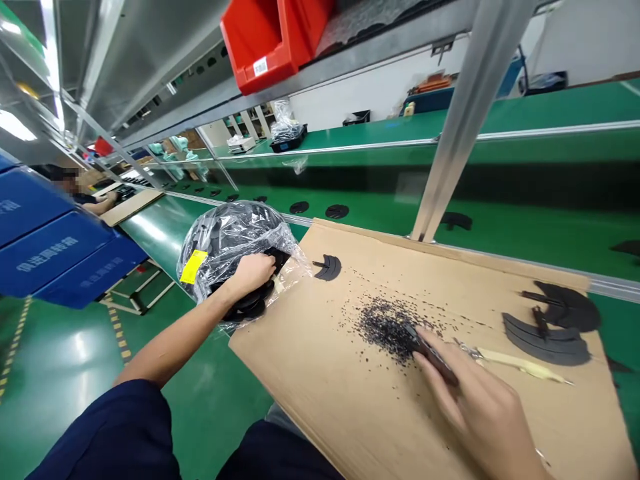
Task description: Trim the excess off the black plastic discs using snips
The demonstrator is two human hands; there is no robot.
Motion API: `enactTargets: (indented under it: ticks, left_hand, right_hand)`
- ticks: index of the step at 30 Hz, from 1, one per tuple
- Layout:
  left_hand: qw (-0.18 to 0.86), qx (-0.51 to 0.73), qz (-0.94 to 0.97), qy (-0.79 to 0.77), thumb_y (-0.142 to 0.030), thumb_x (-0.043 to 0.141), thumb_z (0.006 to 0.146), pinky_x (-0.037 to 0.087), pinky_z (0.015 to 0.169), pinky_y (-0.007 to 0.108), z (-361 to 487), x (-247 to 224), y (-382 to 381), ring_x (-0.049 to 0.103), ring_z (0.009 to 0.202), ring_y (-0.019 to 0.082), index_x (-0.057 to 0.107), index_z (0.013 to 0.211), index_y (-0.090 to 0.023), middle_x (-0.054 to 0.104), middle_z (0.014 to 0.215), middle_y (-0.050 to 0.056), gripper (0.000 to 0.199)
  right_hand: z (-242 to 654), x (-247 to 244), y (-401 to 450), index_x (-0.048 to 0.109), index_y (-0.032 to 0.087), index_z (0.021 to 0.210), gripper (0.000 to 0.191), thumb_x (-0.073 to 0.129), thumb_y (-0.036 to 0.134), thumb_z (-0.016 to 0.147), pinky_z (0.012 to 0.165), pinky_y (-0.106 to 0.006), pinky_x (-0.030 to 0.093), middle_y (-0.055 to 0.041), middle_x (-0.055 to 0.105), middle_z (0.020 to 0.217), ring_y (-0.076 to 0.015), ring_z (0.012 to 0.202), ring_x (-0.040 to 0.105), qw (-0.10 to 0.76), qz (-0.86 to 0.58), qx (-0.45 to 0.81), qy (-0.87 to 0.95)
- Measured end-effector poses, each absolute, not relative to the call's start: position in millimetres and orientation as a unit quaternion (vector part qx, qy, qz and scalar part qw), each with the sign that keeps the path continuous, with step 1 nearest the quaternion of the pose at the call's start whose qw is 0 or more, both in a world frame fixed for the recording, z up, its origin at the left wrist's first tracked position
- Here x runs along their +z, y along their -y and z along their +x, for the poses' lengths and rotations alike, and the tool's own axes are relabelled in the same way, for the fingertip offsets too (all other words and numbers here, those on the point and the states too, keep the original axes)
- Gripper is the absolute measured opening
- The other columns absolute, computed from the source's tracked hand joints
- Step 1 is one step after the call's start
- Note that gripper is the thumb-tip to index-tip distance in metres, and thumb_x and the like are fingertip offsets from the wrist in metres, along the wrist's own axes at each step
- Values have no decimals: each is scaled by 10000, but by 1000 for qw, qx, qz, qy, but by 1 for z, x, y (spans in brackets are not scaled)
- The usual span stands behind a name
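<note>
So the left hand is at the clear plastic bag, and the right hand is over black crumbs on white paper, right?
Not quite: the head view shows the black crumbs lying on brown cardboard, not white paper. The left hand is at the clear plastic bag, and the right hand is over the crumbs.

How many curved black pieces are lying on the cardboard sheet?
3. One black piece lies near the far edge of the cardboard sheet; another and a third lie at the right. The plastic bag may hide more.
</note>
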State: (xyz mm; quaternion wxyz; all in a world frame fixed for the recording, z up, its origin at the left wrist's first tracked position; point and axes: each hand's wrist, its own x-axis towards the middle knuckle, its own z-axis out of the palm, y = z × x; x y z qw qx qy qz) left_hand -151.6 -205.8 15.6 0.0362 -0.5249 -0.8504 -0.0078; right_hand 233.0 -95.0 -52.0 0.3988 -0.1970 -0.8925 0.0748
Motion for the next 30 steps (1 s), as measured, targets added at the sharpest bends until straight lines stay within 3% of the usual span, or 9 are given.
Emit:
enactTargets:
  ticks: [5,8,10,12,15,21,24,28,30]
  left_hand:
    - [62,-126,-505,851,-301,452,957,493,624,242,-154,21,216,672,642,172,689,898,-143,694,665,51,291]
    - [-59,-393,-493,774,-429,515,952,528,559,249,-132,26,212,643,514,149,672,941,-123,680,612,29,344]
    - [-167,-551,-471,669,-479,659,874,585,608,289,-111,27,206,691,566,172,678,933,-117,723,682,56,368]
    - [-236,-616,-463,592,-483,748,813,617,692,321,-88,24,198,730,666,191,694,946,-120,755,794,81,391]
    - [-307,-640,-468,526,-505,748,815,608,733,290,-57,15,183,729,773,180,697,950,-133,753,920,91,398]
    - [-426,-612,-454,488,-319,823,757,541,624,197,-11,-12,162,660,675,103,579,923,-168,680,830,8,331]
    - [-476,-589,-438,485,-257,795,775,548,666,203,-3,-26,162,674,740,112,575,1013,-173,690,898,22,335]
    - [-480,-541,-491,486,-249,712,850,569,844,282,1,-41,170,680,974,178,657,1042,-145,702,1046,81,225]
    - [-467,-522,-511,498,-251,699,865,577,807,284,2,-45,174,675,932,172,660,1114,-148,699,1053,83,272]
  right_hand:
    - [232,-52,98,659,218,1269,341,540,361,983,854,-357,608,-79,776,1077,-250,899,758,403,-241,185,863]
    - [232,-48,99,730,215,1119,301,622,424,931,831,-370,622,-86,786,1034,-261,872,757,401,-295,287,819]
    - [230,-43,99,745,208,1080,333,655,473,901,829,-386,627,-93,786,1045,-275,911,754,386,-335,370,776]
    - [224,-37,100,739,201,1119,408,669,524,879,880,-413,619,-101,773,1116,-291,1010,739,368,-361,455,726]
    - [212,-29,101,734,197,1123,489,699,590,833,939,-433,596,-103,759,1163,-296,1091,712,338,-370,545,672]
    - [193,-31,98,723,204,1081,547,789,617,727,926,-415,577,-87,765,1114,-267,1039,705,347,-372,624,593]
    - [195,-37,100,750,208,1026,518,780,629,726,922,-406,565,-76,773,1076,-257,1010,698,342,-388,637,571]
    - [201,-39,105,766,212,966,454,775,606,742,837,-353,562,-49,771,974,-228,918,684,299,-409,638,580]
    - [201,-38,109,761,209,916,414,766,591,757,776,-327,553,-37,752,897,-210,850,665,277,-412,635,592]
